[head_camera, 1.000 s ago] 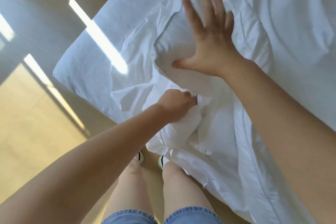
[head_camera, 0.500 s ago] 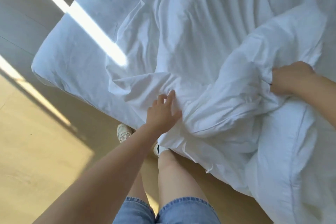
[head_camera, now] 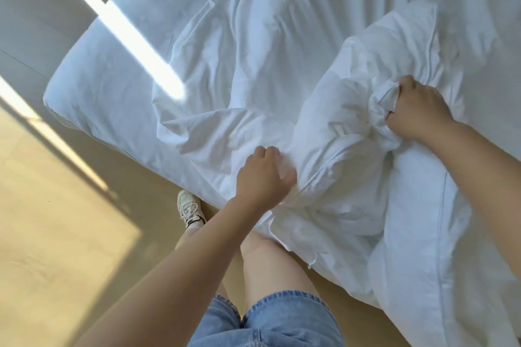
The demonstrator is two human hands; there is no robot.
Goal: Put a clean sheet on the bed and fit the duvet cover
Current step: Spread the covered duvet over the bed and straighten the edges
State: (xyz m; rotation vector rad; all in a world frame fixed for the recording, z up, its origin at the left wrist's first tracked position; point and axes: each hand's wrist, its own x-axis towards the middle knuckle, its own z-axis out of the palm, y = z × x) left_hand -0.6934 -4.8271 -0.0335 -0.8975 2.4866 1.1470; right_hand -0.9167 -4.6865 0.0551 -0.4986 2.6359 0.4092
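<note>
**Both hands in the bunched duvet cover at the bed's near edge**

Pale floor (head_camera: 56,234) barred with sunlight fills the left, and one white shoe (head_camera: 189,208) stands just beside the near edge of the bed (head_camera: 84,110). The bed's left corner is wrapped in the white sheet (head_camera: 135,36), which lies creased but flat. Over the near edge the duvet cover (head_camera: 346,172) is heaped in soft folds, part of it hanging toward the floor. The left hand (head_camera: 263,180) has its fingers curled into a fold on the heap's left side, with the thumb laid along the cloth. Farther right, the right hand (head_camera: 417,113) is fisted round a twisted wad of the same cloth, which bulges out beside the knuckles. The cloth looks light, limp and bulky. It should slide easily on the sheet, so a hem, seam or corner is probably a surer hold than a loose handful.
</note>
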